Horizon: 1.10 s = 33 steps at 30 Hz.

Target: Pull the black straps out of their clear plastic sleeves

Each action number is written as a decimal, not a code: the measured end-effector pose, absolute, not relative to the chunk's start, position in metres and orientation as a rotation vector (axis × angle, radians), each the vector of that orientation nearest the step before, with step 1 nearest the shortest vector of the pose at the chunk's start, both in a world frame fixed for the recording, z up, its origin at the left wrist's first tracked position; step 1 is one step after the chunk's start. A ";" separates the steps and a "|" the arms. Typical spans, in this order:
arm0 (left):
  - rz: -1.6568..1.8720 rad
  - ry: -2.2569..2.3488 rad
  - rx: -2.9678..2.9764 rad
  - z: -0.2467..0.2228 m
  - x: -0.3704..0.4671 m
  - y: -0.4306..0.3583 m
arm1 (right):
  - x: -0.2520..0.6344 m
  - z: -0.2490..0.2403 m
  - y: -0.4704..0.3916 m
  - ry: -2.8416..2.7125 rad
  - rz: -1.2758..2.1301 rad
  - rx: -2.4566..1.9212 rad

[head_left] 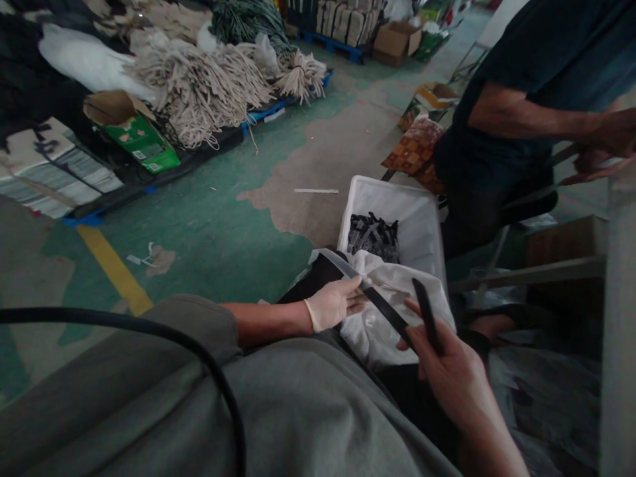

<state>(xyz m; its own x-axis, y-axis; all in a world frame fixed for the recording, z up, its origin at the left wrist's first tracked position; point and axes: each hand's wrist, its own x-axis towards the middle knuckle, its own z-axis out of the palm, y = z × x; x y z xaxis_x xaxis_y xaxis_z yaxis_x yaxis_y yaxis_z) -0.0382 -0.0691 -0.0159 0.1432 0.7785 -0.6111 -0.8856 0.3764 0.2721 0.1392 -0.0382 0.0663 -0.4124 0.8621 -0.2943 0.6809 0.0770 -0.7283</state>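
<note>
My left hand (334, 303), in a pale thin glove, pinches a flat black strap (385, 310) between thumb and fingers. The strap's greyish far end (335, 262) reaches past the thumb. My right hand (447, 361), bare, is closed around the strap's nearer part. A short black end (426, 311) sticks up out of the right hand; whether it belongs to the same strap I cannot tell. Beneath both hands a crumpled white cloth or bag (377, 338) covers my lap. Just beyond stands a white plastic bin (417, 222) with a pile of black straps (373, 237) inside.
At the right a co-worker (527, 99) in dark clothes sits with arms forward. Bundles of beige cords (199, 86) lie on pallets beyond the green floor, near a green carton (142, 139). A black cable (199, 351) crosses in front of my body.
</note>
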 end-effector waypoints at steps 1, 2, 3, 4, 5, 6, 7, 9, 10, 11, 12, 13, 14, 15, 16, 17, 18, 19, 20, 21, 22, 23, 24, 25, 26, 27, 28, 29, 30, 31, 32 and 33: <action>1.178 0.754 -0.147 -0.017 -0.034 -0.070 | 0.137 0.065 -0.038 -2.157 1.227 -1.564; 1.153 0.742 -0.127 -0.017 -0.030 -0.071 | 0.134 0.063 -0.038 -2.168 1.224 -1.560; 1.141 0.735 -0.114 -0.018 -0.026 -0.071 | 0.132 0.062 -0.038 -2.168 1.235 -1.558; 1.146 0.733 -0.110 -0.019 -0.025 -0.070 | 0.131 0.061 -0.039 -2.158 1.255 -1.557; 1.171 0.735 -0.116 -0.020 -0.026 -0.069 | 0.133 0.062 -0.040 -2.143 1.273 -1.560; 1.205 0.740 -0.127 -0.021 -0.027 -0.068 | 0.136 0.063 -0.042 -2.130 1.282 -1.568; 1.236 0.744 -0.137 -0.021 -0.030 -0.066 | 0.139 0.064 -0.043 -2.123 1.275 -1.578; 1.261 0.745 -0.135 -0.020 -0.032 -0.066 | 0.144 0.065 -0.045 -2.136 1.223 -1.603; 1.247 0.742 -0.115 -0.020 -0.031 -0.068 | 0.144 0.064 -0.045 -2.153 1.189 -1.607; 1.219 0.737 -0.085 -0.019 -0.028 -0.069 | 0.143 0.062 -0.045 -2.170 1.157 -1.603; 1.186 0.732 -0.053 -0.018 -0.026 -0.071 | 0.140 0.059 -0.044 -2.183 1.138 -1.591; 1.162 0.734 -0.028 -0.018 -0.023 -0.072 | 0.138 0.057 -0.044 -2.184 1.135 -1.574; 1.152 0.742 -0.017 -0.018 -0.022 -0.072 | 0.137 0.056 -0.044 -2.177 1.151 -1.560; 1.162 0.753 -0.022 -0.019 -0.023 -0.071 | 0.138 0.057 -0.045 -2.160 1.179 -1.553; 1.186 0.767 -0.040 -0.019 -0.024 -0.069 | 0.141 0.058 -0.046 -2.137 1.214 -1.555; 1.215 0.781 -0.063 -0.020 -0.026 -0.067 | 0.145 0.061 -0.048 -2.113 1.242 -1.561; 1.237 0.789 -0.083 -0.021 -0.029 -0.066 | 0.149 0.063 -0.049 -2.094 1.255 -1.570; 1.244 0.792 -0.093 -0.021 -0.030 -0.065 | 0.153 0.065 -0.050 -2.085 1.251 -1.581; 1.230 0.790 -0.091 -0.021 -0.029 -0.065 | 0.155 0.065 -0.050 -2.088 1.236 -1.589; 1.197 0.791 -0.085 -0.020 -0.028 -0.066 | 0.155 0.064 -0.049 -2.100 1.214 -1.591; 1.156 0.792 -0.075 -0.020 -0.025 -0.068 | 0.153 0.061 -0.048 -2.122 1.193 -1.590; 1.119 0.794 -0.066 -0.019 -0.022 -0.069 | 0.150 0.058 -0.047 -2.145 1.175 -1.586; 1.096 0.798 -0.057 -0.018 -0.020 -0.070 | 0.147 0.055 -0.046 -2.161 1.164 -1.580; 1.094 0.799 -0.047 -0.017 -0.019 -0.070 | 0.145 0.053 -0.045 -2.165 1.163 -1.573; 1.111 0.797 -0.036 -0.017 -0.020 -0.070 | 0.145 0.052 -0.045 -2.155 1.169 -1.569; 1.142 0.794 -0.026 -0.017 -0.022 -0.068 | 0.148 0.053 -0.046 -2.138 1.179 -1.570; 1.175 0.789 -0.022 -0.017 -0.026 -0.066 | 0.152 0.055 -0.048 -2.121 1.187 -1.579; 1.199 0.787 -0.026 -0.018 -0.029 -0.064 | 0.158 0.057 -0.050 -2.111 1.190 -1.592; 1.211 0.789 -0.031 -0.019 -0.032 -0.062 | 0.164 0.059 -0.052 -2.110 1.185 -1.607; 1.206 0.790 -0.032 -0.019 -0.033 -0.062 | 0.168 0.061 -0.054 -2.115 1.167 -1.622; 1.186 0.790 -0.026 -0.020 -0.032 -0.062 | 0.170 0.061 -0.055 -2.127 1.142 -1.632; 1.156 0.788 -0.008 -0.020 -0.028 -0.064 | 0.170 0.059 -0.056 -2.145 1.114 -1.631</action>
<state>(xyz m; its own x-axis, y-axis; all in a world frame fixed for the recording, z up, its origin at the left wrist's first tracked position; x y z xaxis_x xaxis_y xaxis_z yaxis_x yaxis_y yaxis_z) -0.0282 -0.0641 -0.0200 0.1711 0.8112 -0.5591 -0.8168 0.4341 0.3799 0.1697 -0.0559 0.0591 -0.3569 0.8979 -0.2578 0.7273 0.0939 -0.6799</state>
